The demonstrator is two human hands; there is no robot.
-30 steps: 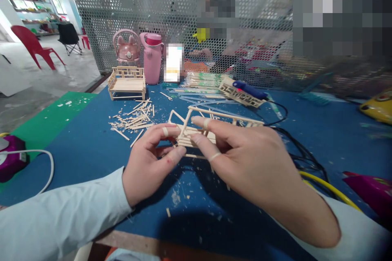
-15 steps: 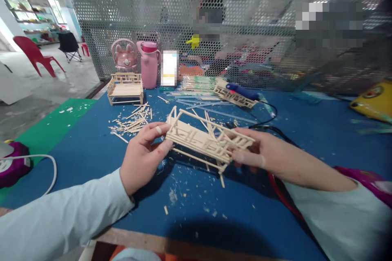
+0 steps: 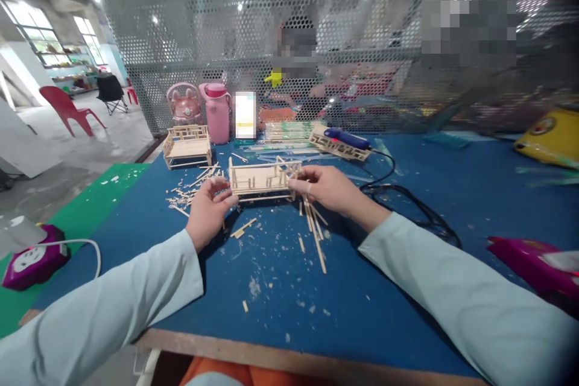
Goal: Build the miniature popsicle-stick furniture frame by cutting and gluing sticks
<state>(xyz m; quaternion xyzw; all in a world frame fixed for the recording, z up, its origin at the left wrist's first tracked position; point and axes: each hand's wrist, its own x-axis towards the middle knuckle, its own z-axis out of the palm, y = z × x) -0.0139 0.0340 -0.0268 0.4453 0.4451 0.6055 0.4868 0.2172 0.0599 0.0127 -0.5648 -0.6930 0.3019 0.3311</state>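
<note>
A miniature bench built of thin wooden sticks [image 3: 253,178] is held level between my two hands, just above or on the blue tabletop [image 3: 271,289]; whether it touches cannot be made out. My left hand [image 3: 208,210] is closed at its left end, thumb in front. At the right end, my right hand [image 3: 326,190] pinches the frame between thumb and fingers. Loose sticks [image 3: 315,226] lie below the right hand, and a few short pieces [image 3: 244,228] lie in front of the bench. Farther back on the left stands another stick bench [image 3: 187,149].
Cut sticks [image 3: 178,196] are heaped at left. Behind are a pink bottle [image 3: 218,116], a blurred screen [image 3: 245,113], bundled sticks [image 3: 289,132] and a blue glue gun [image 3: 348,137] on a stick panel. Its black cable [image 3: 420,211] curls rightward. Perforated mesh [image 3: 253,30] closes the back.
The bench has gone from tilted and near me to level and farther back, shifted left. Both hands moved with it, and the sticks beneath are now uncovered.
</note>
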